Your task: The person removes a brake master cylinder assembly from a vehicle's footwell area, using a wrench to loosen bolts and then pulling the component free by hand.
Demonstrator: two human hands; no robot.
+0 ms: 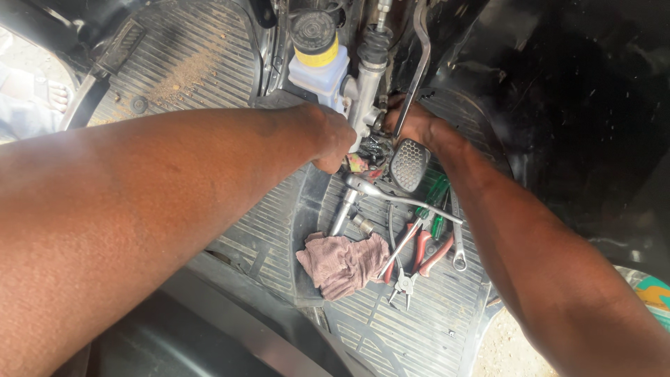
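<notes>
My left hand is closed around the lower end of a grey metal cylinder that carries a pale plastic reservoir with a dark cap over a yellow ring. Just right of the cylinder, my right hand is curled by its base, behind a bent metal pedal arm. The fingertips of both hands are hidden. A black rubber pedal pad hangs just below my right hand. Both forearms reach in over the ribbed floor mat.
On the mat lie a pink rag, a ratchet handle, a socket extension, red-handled pliers, a green-handled screwdriver and a ring spanner. A second mat with sand lies at upper left. Someone's sandalled foot shows at far left.
</notes>
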